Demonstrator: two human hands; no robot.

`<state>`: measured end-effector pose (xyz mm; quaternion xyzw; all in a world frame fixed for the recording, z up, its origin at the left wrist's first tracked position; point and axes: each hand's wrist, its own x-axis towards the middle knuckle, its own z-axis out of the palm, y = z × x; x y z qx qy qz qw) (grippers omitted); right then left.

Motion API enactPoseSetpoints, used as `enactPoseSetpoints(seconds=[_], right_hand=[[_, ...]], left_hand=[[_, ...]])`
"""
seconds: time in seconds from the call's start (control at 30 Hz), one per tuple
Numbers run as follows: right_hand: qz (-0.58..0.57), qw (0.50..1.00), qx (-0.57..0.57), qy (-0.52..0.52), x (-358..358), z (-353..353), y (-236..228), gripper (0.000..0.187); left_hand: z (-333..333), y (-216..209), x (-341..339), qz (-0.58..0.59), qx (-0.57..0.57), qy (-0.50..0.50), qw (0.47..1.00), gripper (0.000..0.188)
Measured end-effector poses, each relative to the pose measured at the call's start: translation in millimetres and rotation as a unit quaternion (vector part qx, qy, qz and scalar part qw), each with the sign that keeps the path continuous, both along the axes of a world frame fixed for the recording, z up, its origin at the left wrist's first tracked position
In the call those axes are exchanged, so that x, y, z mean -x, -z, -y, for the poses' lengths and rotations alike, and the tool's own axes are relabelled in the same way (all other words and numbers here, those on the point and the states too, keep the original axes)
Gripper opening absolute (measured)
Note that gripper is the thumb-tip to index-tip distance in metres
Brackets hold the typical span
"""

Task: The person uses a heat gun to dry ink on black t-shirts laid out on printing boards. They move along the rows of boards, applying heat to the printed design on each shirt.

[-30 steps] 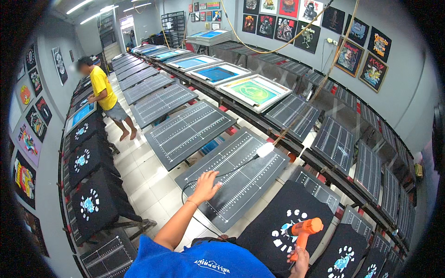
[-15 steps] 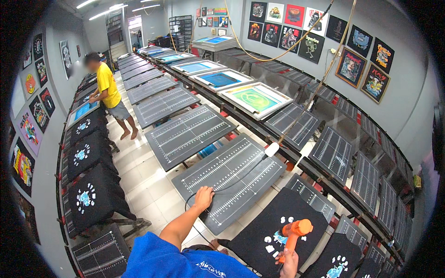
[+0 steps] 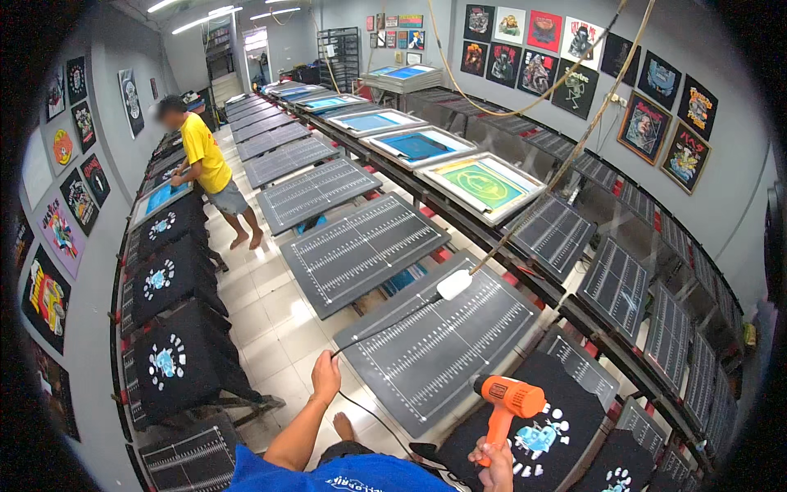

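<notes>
My right hand (image 3: 493,461) grips the handle of an orange heat gun (image 3: 510,397), its barrel pointing left above a black shirt (image 3: 566,389) with a blue and white print. A black cord (image 3: 379,328) runs through the closed fingers of my left hand (image 3: 326,374), left of the nearest dark platen (image 3: 426,348). From there the cord rises to a white socket (image 3: 454,284) hanging on a tan cable over that platen. The cord's other stretch drops toward my body.
Rows of gridded platens (image 3: 361,246) run along black rails. A framed screen with a green stencil (image 3: 484,184) rests on the centre rail. Black printed shirts (image 3: 184,357) cover platens at left. A person in a yellow shirt (image 3: 205,152) works at a screen farther back. Tan cables (image 3: 566,168) hang overhead.
My left hand has drawn the cord left, off the near platen. The white socket has swung left. The heat gun's barrel now points left, and the view has shifted.
</notes>
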<state>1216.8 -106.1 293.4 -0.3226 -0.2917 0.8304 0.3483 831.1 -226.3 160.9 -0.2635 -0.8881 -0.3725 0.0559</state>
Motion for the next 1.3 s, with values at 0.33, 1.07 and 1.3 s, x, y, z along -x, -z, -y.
enactPoseSetpoints(seconds=[0.33,1.07,1.3], right_hand=[[0.074,0.972,-0.031,-0.223,231.5,29.8,8.5,0.044],[-0.053,0.942,0.139,-0.301,632.9,8.1,80.5,0.034],[-0.076,0.894,0.115,-0.426,761.2,-26.1,67.2,0.045]], left_hand=[[89.0,-67.5,143.7,-0.036,-0.117,-0.01,0.992,0.012],[81.1,-127.2,361.6,-0.004,-0.083,0.185,0.979,0.011],[53.3,-158.5,420.4,0.003,-0.031,0.228,0.973,0.016]])
